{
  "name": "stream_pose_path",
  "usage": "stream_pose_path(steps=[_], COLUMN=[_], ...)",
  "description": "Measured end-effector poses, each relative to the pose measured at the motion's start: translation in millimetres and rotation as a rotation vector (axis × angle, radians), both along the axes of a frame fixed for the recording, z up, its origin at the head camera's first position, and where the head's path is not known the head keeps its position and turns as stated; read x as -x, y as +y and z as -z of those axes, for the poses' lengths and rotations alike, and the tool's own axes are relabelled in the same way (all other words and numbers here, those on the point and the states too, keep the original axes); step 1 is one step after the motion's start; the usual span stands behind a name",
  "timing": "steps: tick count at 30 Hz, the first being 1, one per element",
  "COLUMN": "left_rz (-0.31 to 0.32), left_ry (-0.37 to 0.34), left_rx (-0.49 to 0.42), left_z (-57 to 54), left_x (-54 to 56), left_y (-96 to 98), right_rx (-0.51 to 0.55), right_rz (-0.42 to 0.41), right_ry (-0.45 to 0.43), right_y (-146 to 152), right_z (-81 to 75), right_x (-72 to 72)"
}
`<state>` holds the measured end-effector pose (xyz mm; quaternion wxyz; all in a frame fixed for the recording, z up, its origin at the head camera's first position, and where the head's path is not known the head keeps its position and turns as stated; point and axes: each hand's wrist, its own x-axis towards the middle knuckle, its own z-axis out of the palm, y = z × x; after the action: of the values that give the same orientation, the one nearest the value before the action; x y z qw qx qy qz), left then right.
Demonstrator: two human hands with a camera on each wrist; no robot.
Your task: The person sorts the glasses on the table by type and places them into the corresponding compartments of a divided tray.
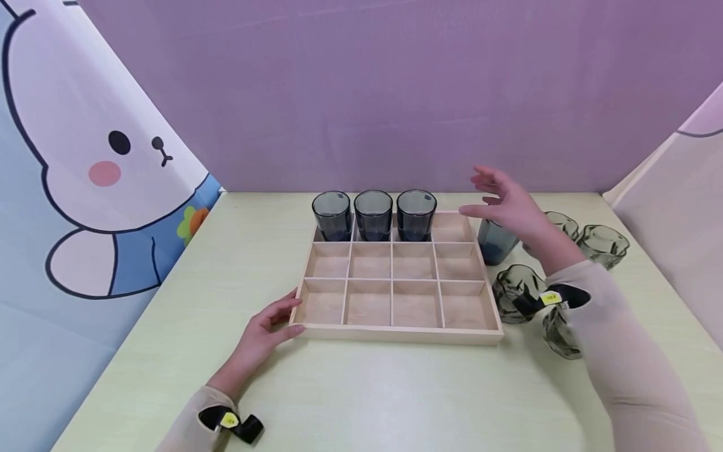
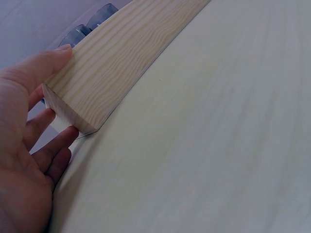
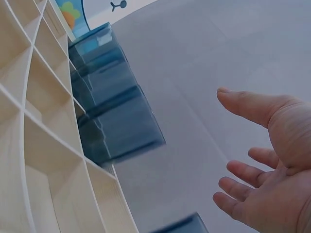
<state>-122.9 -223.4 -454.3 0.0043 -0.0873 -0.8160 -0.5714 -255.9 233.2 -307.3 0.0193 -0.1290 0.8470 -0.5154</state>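
A wooden divided tray (image 1: 395, 334) lies on the table, its front left corner held between the thumb and fingers of my left hand (image 1: 268, 326). In the left wrist view, the thumb of that hand (image 2: 24, 126) lies along the front wall and fingertips touch the side wall. Three dark glass cups, a left one (image 1: 332, 216), a middle one (image 1: 373, 216) and a right one (image 1: 416, 216), stand in the back row. My right hand (image 1: 508, 204) is raised with fingers spread, holding nothing, over a fourth dark cup (image 1: 497, 243) beside the tray, which it partly covers.
Several wavy smoky glasses stand right of the tray, including a near one (image 1: 516, 292), a front one (image 1: 560, 336) under the sleeve and a far right one (image 1: 604, 245). A purple backdrop (image 1: 367, 94) rises behind the table, with printed cloth (image 1: 101, 220) at the left.
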Motion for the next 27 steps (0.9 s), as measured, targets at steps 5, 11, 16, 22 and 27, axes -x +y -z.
stream_pose_path(steps=[5,11,16,22,27], left_rz=[0.004,0.009,0.009,0.007,0.007], left_ry=[0.000,0.000,-0.002,-0.006,-0.005], left_rx=[0.004,0.000,-0.001,0.001,-0.001], left_z=[0.1,-0.4,-0.6,-0.9,-0.7], left_x=[0.4,0.0,0.3,0.5,0.3], left_y=[-0.2,-0.2,-0.6,-0.8,-0.5], right_rx=[-0.024,-0.059,-0.117,-0.175,-0.206], right_rz=[0.037,0.080,0.087,0.045,0.002], right_ry=[0.029,0.034,-0.008,-0.071,-0.124], right_y=[15.0,35.3,50.7,63.0,68.4], right_z=[-0.5,1.8,6.2,13.7,20.2], right_x=[-1.2,-2.3,-0.9,-0.5,-0.4])
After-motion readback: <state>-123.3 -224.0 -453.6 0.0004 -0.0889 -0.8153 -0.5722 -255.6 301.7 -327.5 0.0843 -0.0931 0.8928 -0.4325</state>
